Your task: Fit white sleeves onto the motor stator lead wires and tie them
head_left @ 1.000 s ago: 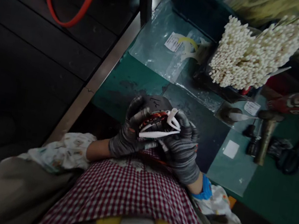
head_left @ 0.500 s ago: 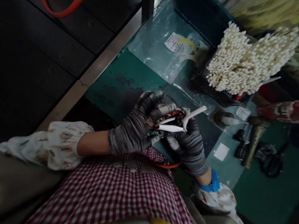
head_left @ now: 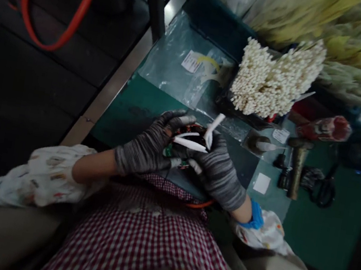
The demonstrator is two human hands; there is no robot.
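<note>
Both my hands wear grey striped gloves and meet just above the near edge of the green table [head_left: 323, 230]. My left hand [head_left: 147, 146] is closed around a small dark part with red and orange windings [head_left: 191, 133]. My right hand [head_left: 217, 170] is closed too, gripping the same part from the right and pinching white plastic strips [head_left: 190, 144] that lie across it. One white strip [head_left: 215, 123] sticks up and away from my fingers. What lies under the fingers is hidden.
A big bundle of white-tipped sticks [head_left: 271, 83] stands behind my hands. Clear plastic bags [head_left: 180, 69] with labels lie at the back left. A hammer-like tool [head_left: 297, 165], dark scissors [head_left: 324, 189] and a red packet [head_left: 325, 128] are to the right. An orange hose [head_left: 64, 21] loops over the dark floor.
The view has swung, so everything sits further left. My hands have stayed together on the wound part, and the upright white strip has tipped from pointing right to pointing more upward.
</note>
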